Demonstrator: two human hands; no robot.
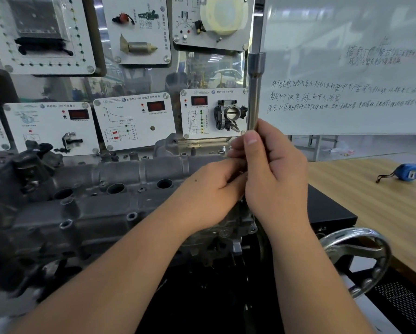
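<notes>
A long steel rod tool (254, 92) stands upright, with a thicker socket-like collar near its top, and runs down towards the right end of a grey engine cylinder head (101, 189). My right hand (274, 174) grips the rod's lower shaft, thumb pressed along it. My left hand (209, 194) holds the same rod just below and to the left, fingers curled against it. The rod's lower end is hidden behind both hands.
White sensor demo panels (134, 124) hang behind the engine. A whiteboard (346, 68) with handwriting fills the upper right. A metal handwheel (356, 259) sits at the lower right of the stand. A blue tape measure (409, 172) lies on the wooden table (370, 194).
</notes>
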